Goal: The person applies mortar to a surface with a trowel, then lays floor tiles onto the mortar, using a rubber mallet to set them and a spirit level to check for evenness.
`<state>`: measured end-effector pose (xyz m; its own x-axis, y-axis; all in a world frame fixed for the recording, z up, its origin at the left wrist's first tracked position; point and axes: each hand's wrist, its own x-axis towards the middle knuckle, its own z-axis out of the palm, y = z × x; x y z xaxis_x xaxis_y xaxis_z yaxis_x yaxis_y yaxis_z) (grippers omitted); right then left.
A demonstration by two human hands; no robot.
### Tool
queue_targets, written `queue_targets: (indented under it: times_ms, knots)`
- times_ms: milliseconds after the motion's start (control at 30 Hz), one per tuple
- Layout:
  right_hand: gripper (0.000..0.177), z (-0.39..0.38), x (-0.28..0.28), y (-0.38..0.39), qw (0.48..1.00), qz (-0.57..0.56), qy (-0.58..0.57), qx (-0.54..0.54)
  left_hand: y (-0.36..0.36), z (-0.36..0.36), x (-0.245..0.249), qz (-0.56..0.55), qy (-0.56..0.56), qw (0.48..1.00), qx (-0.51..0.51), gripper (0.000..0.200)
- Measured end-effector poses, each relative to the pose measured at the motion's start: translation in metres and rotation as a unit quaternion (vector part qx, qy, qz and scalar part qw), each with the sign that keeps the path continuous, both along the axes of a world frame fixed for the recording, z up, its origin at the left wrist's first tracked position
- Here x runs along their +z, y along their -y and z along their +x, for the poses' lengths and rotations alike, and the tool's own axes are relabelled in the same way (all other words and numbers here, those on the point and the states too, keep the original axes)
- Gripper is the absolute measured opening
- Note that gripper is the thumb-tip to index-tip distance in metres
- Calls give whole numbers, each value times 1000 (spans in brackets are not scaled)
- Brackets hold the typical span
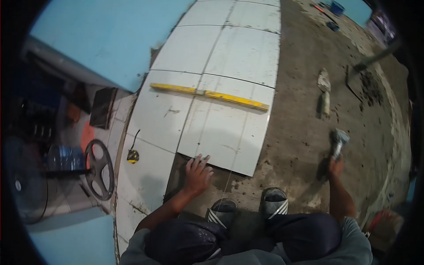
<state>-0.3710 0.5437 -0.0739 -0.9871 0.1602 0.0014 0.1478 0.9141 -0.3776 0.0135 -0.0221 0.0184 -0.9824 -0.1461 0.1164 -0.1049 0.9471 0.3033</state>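
Left hand (pixel 197 174) splays flat at the tile's (pixel 221 128) 6 o'clock edge, seemingly bracing; right hand (pixel 335 167), at 3 o'clock, fists a tool (pixel 340 140) held clear.

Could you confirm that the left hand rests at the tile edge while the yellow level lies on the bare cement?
Not quite: the head view shows the yellow level lying across the white tiles, not on the bare cement. The left hand does rest at the tile edge.

Level (pixel 210 95) across the tiles (pixel 229 53), tape measure (pixel 133 155) on their near left, mallet (pixel 339 142) right of them.
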Motion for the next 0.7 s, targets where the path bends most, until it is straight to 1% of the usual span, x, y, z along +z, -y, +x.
queue_targets:
  times_ms: [33,100,200,233,333,400,533,600,700]
  knots:
    - [57,-4,-4,-10,1000,22,6,-14,0,0,-2,-10,-22,1000,1,12]
    - [60,-9,1,-19,993,101,56,-23,1,0,-4,-6,-31,999,-5,11]
    - [64,-8,44,21,983,176,-2,-47,-1,-4,-3,6,-51,999,-7,14]
    - [66,-14,37,21,982,181,-26,-41,-2,-4,-3,15,-51,999,-11,15]
    - [66,-31,28,38,976,207,-66,6,-4,-6,0,25,-56,998,-24,15]
    - [65,-38,26,56,975,202,-66,63,-7,-5,-2,33,-73,996,-36,14]
    - [66,-29,50,119,971,160,-59,167,-12,-5,-4,49,-94,993,-51,16]
    - [65,-23,65,142,959,154,-67,228,-15,-2,3,45,-89,992,-71,17]
    - [61,-26,72,164,934,130,-92,319,-21,1,-1,96,-100,987,-84,18]
